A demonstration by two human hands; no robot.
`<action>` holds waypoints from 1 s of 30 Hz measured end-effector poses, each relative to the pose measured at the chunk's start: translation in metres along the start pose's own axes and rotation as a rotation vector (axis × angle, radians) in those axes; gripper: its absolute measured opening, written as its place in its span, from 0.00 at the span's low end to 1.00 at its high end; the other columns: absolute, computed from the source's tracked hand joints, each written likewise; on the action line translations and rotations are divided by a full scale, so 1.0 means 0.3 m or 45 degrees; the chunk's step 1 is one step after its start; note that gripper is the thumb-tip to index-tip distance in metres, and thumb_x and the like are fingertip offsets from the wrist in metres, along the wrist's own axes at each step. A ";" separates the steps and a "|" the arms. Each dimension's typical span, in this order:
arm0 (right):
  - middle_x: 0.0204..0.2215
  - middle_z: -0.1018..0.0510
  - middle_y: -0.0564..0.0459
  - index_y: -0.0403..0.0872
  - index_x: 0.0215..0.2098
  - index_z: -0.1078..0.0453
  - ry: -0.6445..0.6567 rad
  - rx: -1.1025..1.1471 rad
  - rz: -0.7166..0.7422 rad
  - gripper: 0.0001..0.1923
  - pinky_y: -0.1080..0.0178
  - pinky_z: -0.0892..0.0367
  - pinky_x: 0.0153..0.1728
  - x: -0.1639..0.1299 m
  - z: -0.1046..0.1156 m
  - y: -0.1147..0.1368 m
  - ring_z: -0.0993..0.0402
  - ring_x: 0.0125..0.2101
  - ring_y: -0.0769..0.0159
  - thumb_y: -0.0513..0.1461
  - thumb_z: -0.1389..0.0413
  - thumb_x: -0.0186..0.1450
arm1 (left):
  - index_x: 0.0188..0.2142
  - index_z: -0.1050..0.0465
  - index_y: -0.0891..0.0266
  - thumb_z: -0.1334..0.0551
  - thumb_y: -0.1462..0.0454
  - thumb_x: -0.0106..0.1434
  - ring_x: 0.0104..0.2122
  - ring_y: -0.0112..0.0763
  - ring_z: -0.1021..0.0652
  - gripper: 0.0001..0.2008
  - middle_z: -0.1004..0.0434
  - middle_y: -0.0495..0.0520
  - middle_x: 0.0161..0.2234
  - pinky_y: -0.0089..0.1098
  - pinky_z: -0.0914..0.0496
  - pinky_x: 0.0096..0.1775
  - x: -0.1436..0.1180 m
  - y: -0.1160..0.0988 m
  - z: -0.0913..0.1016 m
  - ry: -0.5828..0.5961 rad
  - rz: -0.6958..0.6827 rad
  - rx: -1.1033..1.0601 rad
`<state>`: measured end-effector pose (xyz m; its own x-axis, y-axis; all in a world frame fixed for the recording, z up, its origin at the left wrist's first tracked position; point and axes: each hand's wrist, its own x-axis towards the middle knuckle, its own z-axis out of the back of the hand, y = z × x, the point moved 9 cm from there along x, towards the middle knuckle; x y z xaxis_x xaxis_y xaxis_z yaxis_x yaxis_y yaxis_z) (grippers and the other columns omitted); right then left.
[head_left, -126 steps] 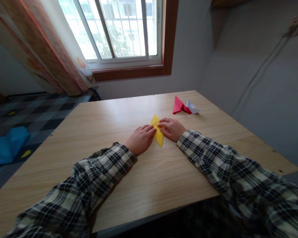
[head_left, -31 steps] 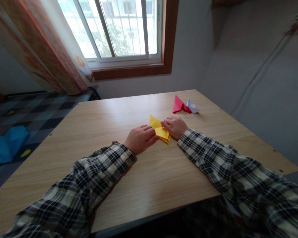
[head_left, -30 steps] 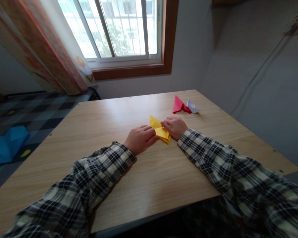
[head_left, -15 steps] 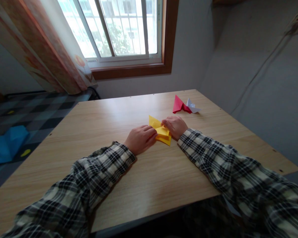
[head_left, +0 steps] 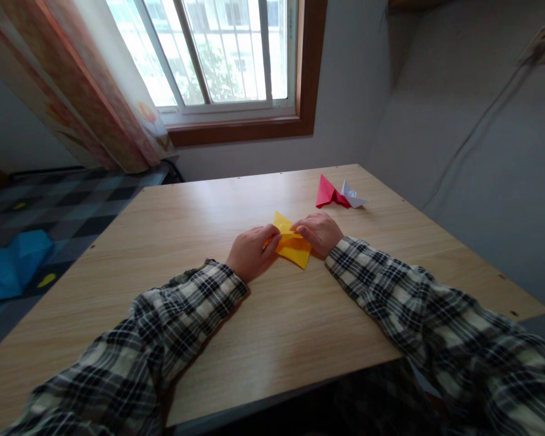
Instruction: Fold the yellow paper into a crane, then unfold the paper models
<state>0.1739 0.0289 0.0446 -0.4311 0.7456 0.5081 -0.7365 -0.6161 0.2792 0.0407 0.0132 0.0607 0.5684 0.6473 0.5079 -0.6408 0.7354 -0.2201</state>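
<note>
Centrally, yellow folded paper [head_left: 293, 247] lies between both hands: left hand [head_left: 249, 253] and right hand [head_left: 318, 233] pinch its opposite edges.

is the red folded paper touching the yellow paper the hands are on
Apart. The head view shows bare table between the red folded paper and the yellow paper, which both the left hand and right hand grip.

Bare surface [head_left: 200, 218] lies open left of, behind and in front of the yellow paper [head_left: 293, 247]; the red paper [head_left: 327, 192] and white paper [head_left: 352, 196] sit behind it to the right.
</note>
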 end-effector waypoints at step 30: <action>0.41 0.17 0.47 0.46 0.49 0.25 0.126 -0.145 -0.157 0.15 0.59 0.36 0.44 0.008 -0.033 -0.019 0.23 0.39 0.60 0.40 0.46 0.67 | 0.52 0.30 0.58 0.42 0.64 0.66 0.34 0.35 0.21 0.15 0.19 0.55 0.41 0.35 0.27 0.38 -0.001 0.071 -0.044 0.114 0.243 -0.067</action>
<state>0.1719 0.0366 0.0361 -0.3789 0.8384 0.3919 -0.8387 -0.4901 0.2374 0.0337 0.0315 0.0448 0.4846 0.7892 0.3773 -0.7148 0.6059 -0.3492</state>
